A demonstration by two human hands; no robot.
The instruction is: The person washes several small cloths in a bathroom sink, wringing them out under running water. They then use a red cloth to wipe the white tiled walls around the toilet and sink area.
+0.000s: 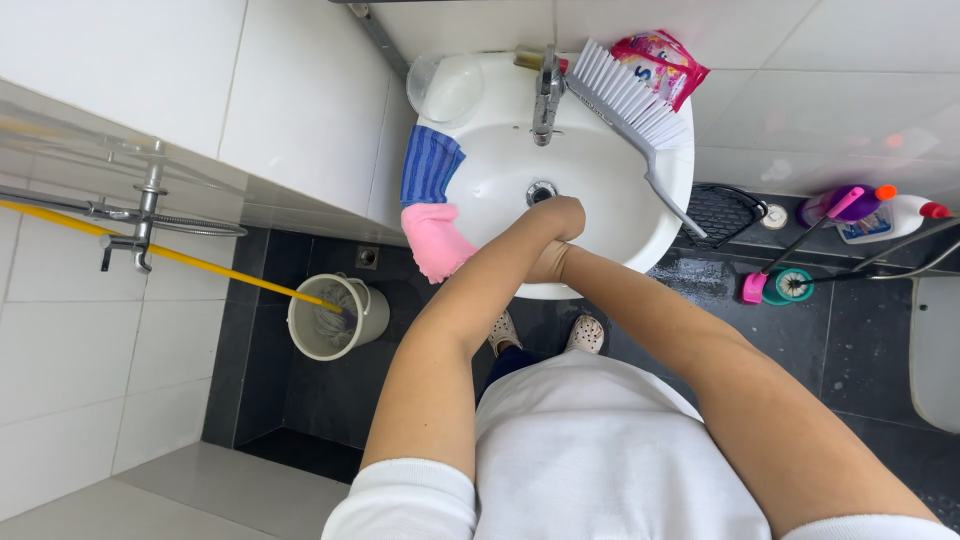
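**White washbasin, both hands over the bowl**

White ceramic washbasin (640,215) holds my left hand (557,216), closed in a fist beside the drain (541,191). My right hand (547,262) lies beneath it, so I cannot tell its grip. A jolt could tip the brush (630,100) balanced on the rim, or drop the pink glove (436,240) and blue cloth (430,165). Anything held is hidden.

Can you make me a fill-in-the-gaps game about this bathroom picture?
1. The pink cloth hangs over the rim of the white ____.
2. The white brush lies beside the metal ____.
3. The yellow mop handle ends in a ____ on the floor.

Missing words: sink; tap; bucket
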